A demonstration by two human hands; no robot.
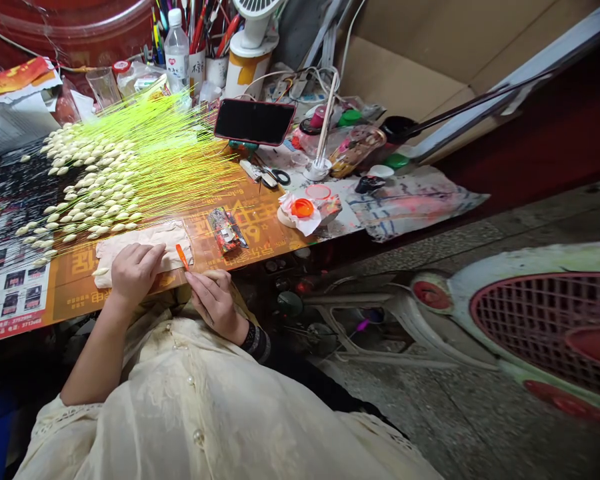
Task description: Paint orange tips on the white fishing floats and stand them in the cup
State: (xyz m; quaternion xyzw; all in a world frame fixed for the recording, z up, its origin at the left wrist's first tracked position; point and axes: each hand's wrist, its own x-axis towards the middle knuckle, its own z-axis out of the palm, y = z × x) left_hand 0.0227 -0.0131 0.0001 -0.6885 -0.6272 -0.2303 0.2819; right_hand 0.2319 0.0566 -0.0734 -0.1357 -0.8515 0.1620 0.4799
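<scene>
My left hand [137, 270] rests with curled fingers on a pale, wrinkled cloth [175, 235] at the table's near edge. What its fingers hold, if anything, is hidden. Just left of it, one pale spindle-shaped float body [100, 272] lies on the cloth. My right hand [213, 297] is closed around a thin tool with a flat orange end [181, 257], which points up and away over the cloth's right side. Beyond both hands, many fishing floats [105, 193] with cream bodies and thin yellow-green stems [180, 143] lie spread over the table.
Right of the cloth lies a small paint-smeared packet [227, 231]. Farther right stand an open orange paint pot [303, 208] and scissors [280, 177]. A propped phone [255, 121], a plastic bottle [177, 50] and a small fan [257, 20] stand behind. A larger fan [540, 327] is at the right.
</scene>
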